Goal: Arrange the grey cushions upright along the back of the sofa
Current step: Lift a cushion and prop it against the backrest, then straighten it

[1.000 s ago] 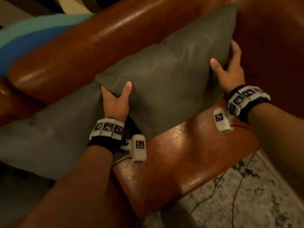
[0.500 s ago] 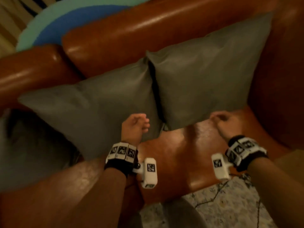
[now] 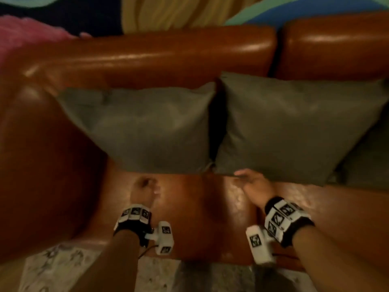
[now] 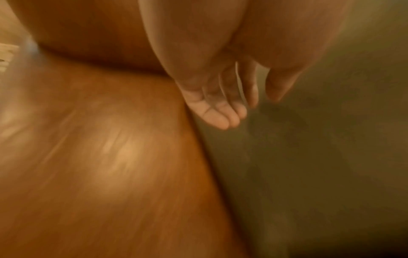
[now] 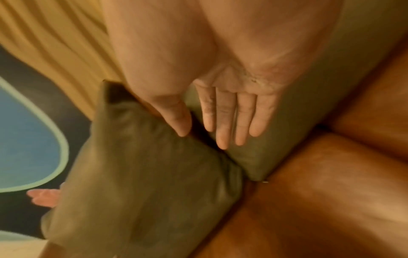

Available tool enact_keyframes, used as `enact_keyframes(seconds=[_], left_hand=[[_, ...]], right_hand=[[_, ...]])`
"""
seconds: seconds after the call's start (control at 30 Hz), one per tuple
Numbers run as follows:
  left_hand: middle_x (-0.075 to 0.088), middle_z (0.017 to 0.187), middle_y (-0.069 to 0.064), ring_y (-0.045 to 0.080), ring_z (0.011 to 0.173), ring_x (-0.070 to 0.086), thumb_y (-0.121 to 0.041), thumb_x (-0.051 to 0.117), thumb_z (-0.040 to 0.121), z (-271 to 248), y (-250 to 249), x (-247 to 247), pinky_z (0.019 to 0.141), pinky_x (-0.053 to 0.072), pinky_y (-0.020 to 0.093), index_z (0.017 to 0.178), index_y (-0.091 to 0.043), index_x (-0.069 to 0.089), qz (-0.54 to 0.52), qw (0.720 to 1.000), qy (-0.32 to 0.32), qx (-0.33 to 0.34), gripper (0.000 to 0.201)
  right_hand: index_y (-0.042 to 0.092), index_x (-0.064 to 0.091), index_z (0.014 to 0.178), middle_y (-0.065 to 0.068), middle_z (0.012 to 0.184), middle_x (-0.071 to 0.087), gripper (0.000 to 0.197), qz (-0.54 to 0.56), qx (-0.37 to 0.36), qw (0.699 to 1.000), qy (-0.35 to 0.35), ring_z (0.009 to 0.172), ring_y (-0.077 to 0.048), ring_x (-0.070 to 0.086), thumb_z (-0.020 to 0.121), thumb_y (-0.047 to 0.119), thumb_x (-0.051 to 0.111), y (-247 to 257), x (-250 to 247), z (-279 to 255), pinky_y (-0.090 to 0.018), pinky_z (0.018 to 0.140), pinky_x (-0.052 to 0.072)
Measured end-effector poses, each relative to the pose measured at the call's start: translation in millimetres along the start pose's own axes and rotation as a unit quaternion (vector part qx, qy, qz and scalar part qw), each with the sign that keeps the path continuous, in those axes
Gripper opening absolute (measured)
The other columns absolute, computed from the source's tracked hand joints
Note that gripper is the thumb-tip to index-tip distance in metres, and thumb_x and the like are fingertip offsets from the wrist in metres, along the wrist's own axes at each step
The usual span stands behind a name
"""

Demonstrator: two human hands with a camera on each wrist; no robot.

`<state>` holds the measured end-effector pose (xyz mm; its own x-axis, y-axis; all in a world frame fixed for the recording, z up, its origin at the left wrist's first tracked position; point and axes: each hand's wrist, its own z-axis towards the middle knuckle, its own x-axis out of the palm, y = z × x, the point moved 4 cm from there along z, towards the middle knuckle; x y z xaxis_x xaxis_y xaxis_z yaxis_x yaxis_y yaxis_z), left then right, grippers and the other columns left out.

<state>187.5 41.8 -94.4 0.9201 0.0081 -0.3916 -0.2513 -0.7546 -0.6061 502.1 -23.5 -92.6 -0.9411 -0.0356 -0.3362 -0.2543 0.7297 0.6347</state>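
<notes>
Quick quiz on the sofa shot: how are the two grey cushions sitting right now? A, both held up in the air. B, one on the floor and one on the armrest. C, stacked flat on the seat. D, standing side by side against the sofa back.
D: the left grey cushion and the right grey cushion stand next to each other against the sofa back, while the left hand and right hand hold nothing.
</notes>
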Motion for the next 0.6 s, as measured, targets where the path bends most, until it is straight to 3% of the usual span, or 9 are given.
enact_keyframes(seconds=[0.03, 0.07, 0.13, 0.23, 0.3, 0.37, 0.4, 0.5, 0.6], left_hand=[[0.064, 0.088, 0.008, 0.022, 0.07, 0.067, -0.023, 0.054, 0.095, 11, -12, -27, 0.062, 0.054, 0.032, 0.084, -0.02, 0.058, -0.043, 0.998, -0.045, 0.012, 0.013], [0.064, 0.094, 0.008, 0.024, 0.08, 0.068, -0.03, 0.058, 0.092, 28, -24, -56, 0.068, 0.054, 0.035, 0.096, -0.017, 0.061, -0.053, 0.993, -0.094, 0.039, 0.014], [0.06, 0.118, 0.012, 0.023, 0.103, 0.059, -0.036, 0.065, 0.088, 58, -54, -103, 0.086, 0.049, 0.035, 0.126, -0.011, 0.053, -0.067, 0.982, -0.153, 0.086, 0.047], [0.046, 0.145, 0.009, 0.027, 0.127, 0.051, -0.057, 0.07, 0.073, 95, -97, -141, 0.105, 0.046, 0.05, 0.145, -0.027, 0.033, -0.119, 0.983, -0.102, 0.095, 0.086], [0.047, 0.145, 0.001, 0.025, 0.128, 0.051, -0.061, 0.07, 0.072, 111, -115, -142, 0.106, 0.045, 0.051, 0.146, -0.035, 0.031, -0.108, 0.989, -0.013, 0.1, 0.087], [0.06, 0.135, -0.006, 0.02, 0.121, 0.06, -0.068, 0.077, 0.061, 126, -123, -137, 0.106, 0.046, 0.048, 0.137, -0.038, 0.044, -0.129, 0.985, 0.043, 0.107, 0.088], [0.065, 0.131, -0.006, 0.021, 0.118, 0.063, -0.071, 0.08, 0.053, 137, -121, -136, 0.106, 0.048, 0.048, 0.131, -0.04, 0.051, -0.141, 0.982, 0.058, 0.11, 0.088], [0.07, 0.124, -0.008, 0.022, 0.116, 0.065, -0.071, 0.082, 0.047, 150, -109, -137, 0.104, 0.049, 0.047, 0.12, -0.048, 0.058, -0.151, 0.979, 0.072, 0.114, 0.08], [0.069, 0.125, -0.007, 0.021, 0.117, 0.063, -0.071, 0.082, 0.044, 136, -116, -149, 0.106, 0.047, 0.046, 0.121, -0.045, 0.059, -0.154, 0.979, 0.052, 0.122, 0.085]], right_hand=[[0.034, 0.066, 0.093, -0.004, 0.109, 0.071, 0.017, 0.003, -0.016, 1.0, -0.01, 0.111, -0.023, 0.064, 0.08, 0.029, 0.076, 27, 15, 6, -0.038, 0.103, 0.047], [0.03, 0.064, 0.109, -0.001, 0.106, 0.069, 0.031, 0.009, -0.024, 0.999, -0.021, 0.112, -0.021, 0.063, 0.08, 0.036, 0.075, 50, 27, 14, -0.037, 0.105, 0.045], [0.027, 0.049, 0.134, 0.001, 0.104, 0.068, 0.07, 0.05, -0.036, 0.997, -0.055, 0.112, -0.018, 0.062, 0.075, 0.053, 0.075, 99, 44, 25, -0.037, 0.106, 0.044], [0.041, 0.037, 0.137, 0.002, 0.129, 0.064, 0.111, 0.124, -0.043, 0.986, -0.102, 0.12, -0.023, 0.06, 0.041, 0.086, 0.07, 142, 60, 41, -0.048, 0.105, 0.047], [0.045, 0.033, 0.137, 0.007, 0.138, 0.055, 0.109, 0.174, -0.031, 0.978, -0.109, 0.126, -0.025, 0.054, 0.043, 0.086, 0.071, 152, 71, 45, -0.054, 0.103, 0.045], [0.046, 0.027, 0.142, 0.007, 0.147, 0.046, 0.103, 0.222, -0.025, 0.97, -0.101, 0.13, -0.026, 0.047, 0.055, 0.075, 0.073, 158, 84, 43, -0.06, 0.101, 0.042], [0.047, 0.023, 0.145, 0.007, 0.151, 0.042, 0.107, 0.239, -0.023, 0.966, -0.099, 0.132, -0.026, 0.045, 0.054, 0.073, 0.073, 158, 90, 44, -0.062, 0.101, 0.041], [0.046, 0.021, 0.148, 0.009, 0.143, 0.05, 0.125, 0.28, -0.04, 0.954, -0.102, 0.122, -0.019, 0.053, 0.039, 0.078, 0.073, 167, 109, 41, -0.055, 0.099, 0.044], [0.05, 0.031, 0.144, 0.015, 0.131, 0.057, 0.116, 0.306, -0.072, 0.942, -0.116, 0.117, -0.012, 0.057, 0.041, 0.076, 0.078, 179, 124, 37, -0.053, 0.102, 0.046]])
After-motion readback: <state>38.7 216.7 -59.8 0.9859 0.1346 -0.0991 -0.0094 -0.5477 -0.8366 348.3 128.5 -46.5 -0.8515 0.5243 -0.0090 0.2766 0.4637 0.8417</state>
